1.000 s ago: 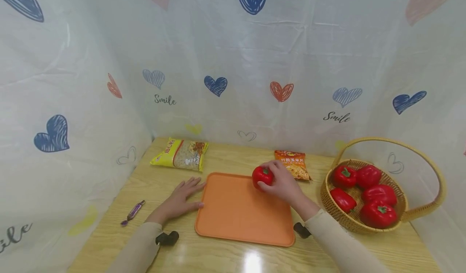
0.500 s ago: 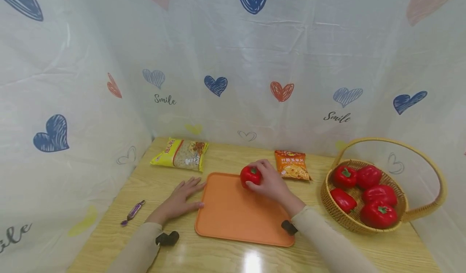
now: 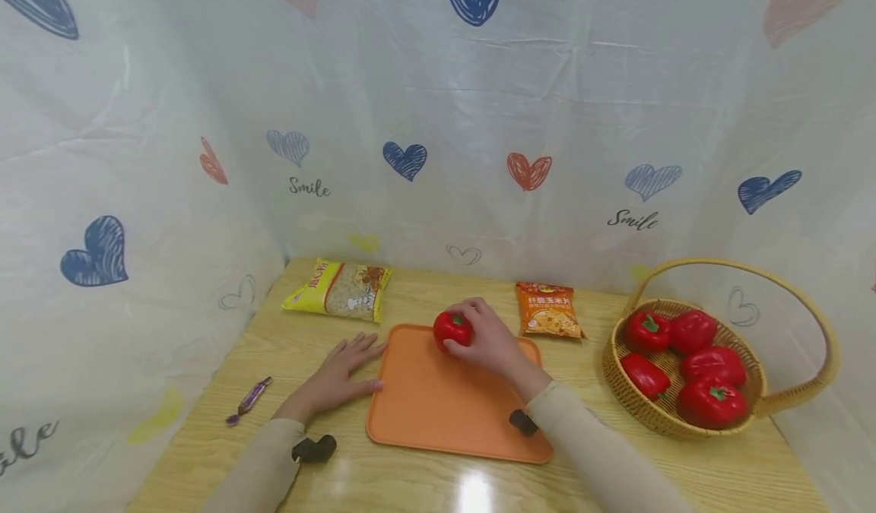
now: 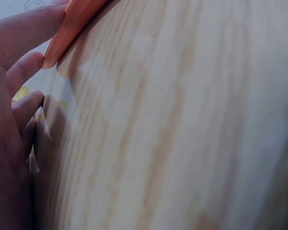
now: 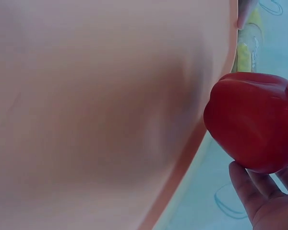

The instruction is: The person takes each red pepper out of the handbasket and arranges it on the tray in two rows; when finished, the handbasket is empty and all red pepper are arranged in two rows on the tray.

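A red bell pepper [image 3: 452,331] with a green stem is gripped by my right hand [image 3: 484,340] over the back part of the orange tray [image 3: 445,406]. In the right wrist view the bell pepper [image 5: 252,120] appears large, with thumb and fingers around its sides. My left hand [image 3: 342,372] lies with fingers spread at the tray's left edge, its thumb touching the rim. The left wrist view shows the thumb and fingers [image 4: 26,31] right at the tray's edge [image 4: 74,31], with wood tabletop beside them.
A wicker basket [image 3: 619,387] with a tall handle stands at the right, holding several red bell peppers [image 3: 712,403]. Behind the tray lie a yellow bag [image 3: 342,291] and an orange snack packet [image 3: 550,311]. A purple wrapped candy [image 3: 250,399] lies at the left. A printed curtain [image 3: 438,216] hangs behind.
My right hand has carried the bell pepper leftward over the tray, uncovering the orange snack packet. The left hand has stayed at the tray's left edge.
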A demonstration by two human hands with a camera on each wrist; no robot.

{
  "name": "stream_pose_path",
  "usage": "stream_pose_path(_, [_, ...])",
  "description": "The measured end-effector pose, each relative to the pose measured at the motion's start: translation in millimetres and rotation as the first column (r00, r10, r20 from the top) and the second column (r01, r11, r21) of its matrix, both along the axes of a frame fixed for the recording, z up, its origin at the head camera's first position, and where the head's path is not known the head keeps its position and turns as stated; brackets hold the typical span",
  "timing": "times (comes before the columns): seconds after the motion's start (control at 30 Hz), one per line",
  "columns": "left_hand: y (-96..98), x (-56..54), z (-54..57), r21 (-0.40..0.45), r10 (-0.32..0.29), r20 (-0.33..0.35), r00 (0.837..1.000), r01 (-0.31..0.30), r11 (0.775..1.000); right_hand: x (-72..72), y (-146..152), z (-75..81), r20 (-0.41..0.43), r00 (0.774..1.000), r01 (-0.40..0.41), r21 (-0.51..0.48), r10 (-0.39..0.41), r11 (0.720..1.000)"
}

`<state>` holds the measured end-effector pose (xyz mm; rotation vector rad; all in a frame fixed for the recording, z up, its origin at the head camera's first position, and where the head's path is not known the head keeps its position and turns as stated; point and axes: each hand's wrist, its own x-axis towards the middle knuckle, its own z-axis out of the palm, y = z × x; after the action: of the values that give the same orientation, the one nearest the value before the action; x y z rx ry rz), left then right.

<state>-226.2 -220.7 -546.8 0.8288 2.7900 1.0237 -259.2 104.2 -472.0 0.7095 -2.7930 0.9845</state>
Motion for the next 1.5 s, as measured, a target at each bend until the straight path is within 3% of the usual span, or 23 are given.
stream_pose_path(0.9, [1.1,1.3,3.5,0.009,0.015,0.008,1.000,-0.015,1.000,-13.0,-42.7,-12.3,-0.045,0.995,-0.089,0.044,0.091,0.995])
stream_pose_path(1.5, [2.2,0.1,3.3,-0.007,0.022,0.022,1.000,-0.022,1.000,-14.2,-66.5,-17.2,-0.014,0.995,-0.096,0.069,0.098,0.993])
